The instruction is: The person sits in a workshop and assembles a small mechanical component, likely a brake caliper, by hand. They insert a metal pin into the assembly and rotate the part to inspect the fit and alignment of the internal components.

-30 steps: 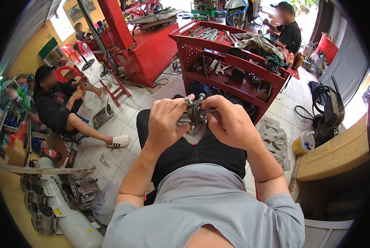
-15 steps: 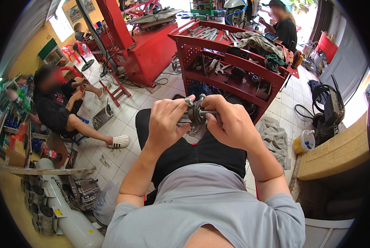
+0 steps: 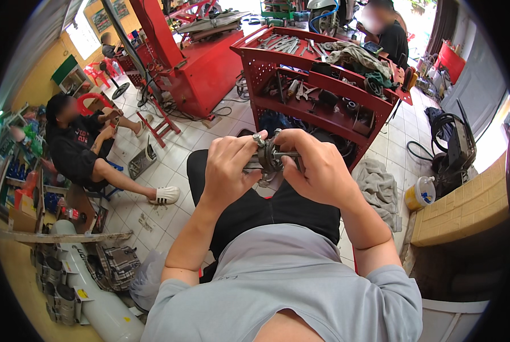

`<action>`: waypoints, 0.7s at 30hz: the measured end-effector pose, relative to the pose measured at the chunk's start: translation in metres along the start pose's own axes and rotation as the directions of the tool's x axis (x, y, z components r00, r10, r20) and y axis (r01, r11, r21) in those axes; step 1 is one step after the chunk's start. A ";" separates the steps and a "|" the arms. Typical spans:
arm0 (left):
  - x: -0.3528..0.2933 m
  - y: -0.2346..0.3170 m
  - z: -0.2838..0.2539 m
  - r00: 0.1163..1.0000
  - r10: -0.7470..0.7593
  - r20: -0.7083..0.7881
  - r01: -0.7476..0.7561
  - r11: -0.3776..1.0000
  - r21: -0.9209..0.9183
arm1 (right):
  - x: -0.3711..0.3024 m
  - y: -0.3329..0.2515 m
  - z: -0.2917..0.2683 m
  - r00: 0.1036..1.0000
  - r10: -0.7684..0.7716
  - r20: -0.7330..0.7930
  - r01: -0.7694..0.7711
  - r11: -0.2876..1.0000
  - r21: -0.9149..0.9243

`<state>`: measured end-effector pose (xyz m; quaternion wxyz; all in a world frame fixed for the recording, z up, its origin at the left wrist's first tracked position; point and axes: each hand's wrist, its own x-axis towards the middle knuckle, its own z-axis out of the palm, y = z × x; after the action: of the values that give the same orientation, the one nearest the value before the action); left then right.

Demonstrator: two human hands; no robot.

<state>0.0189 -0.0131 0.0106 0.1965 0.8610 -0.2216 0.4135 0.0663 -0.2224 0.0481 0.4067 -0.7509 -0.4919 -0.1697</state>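
Above my lap, both hands hold one metal part [image 3: 269,156] with a dark round ring, bolt heads and nut-like ends. It resembles a small bearing puller, though my fingers hide much of it. My left hand [image 3: 225,166] grips its left side, thumb underneath and fingers over the top. From the right, my right hand [image 3: 318,165] closes on it, thumb and fingers around a thin metal rod [image 3: 287,154] that points toward the ring. Below the part are my legs in black trousers [image 3: 260,211].
A red tool trolley [image 3: 323,85] with spanners and rags stands just ahead. On the left a seated person [image 3: 75,134] works beside a grey parts tray [image 3: 142,161]; another person [image 3: 395,37] is at the far right. A grey cloth [image 3: 376,191] and a bucket [image 3: 420,194] lie right.
My right thumb and fingers have shifted slightly on the rod side of the part. My left hand keeps its hold. The seated person's head has turned a little.
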 end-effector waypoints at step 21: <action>-0.003 -0.004 0.003 1.000 0.014 0.006 -0.014 1.000 -0.005 | 0.001 0.001 -0.001 0.999 -0.017 0.044 0.017 1.000 0.001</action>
<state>0.0216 -0.0111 0.0059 0.1950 0.8601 -0.2294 0.4118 0.0675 -0.2228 0.0485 0.3944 -0.7501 -0.5073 -0.1563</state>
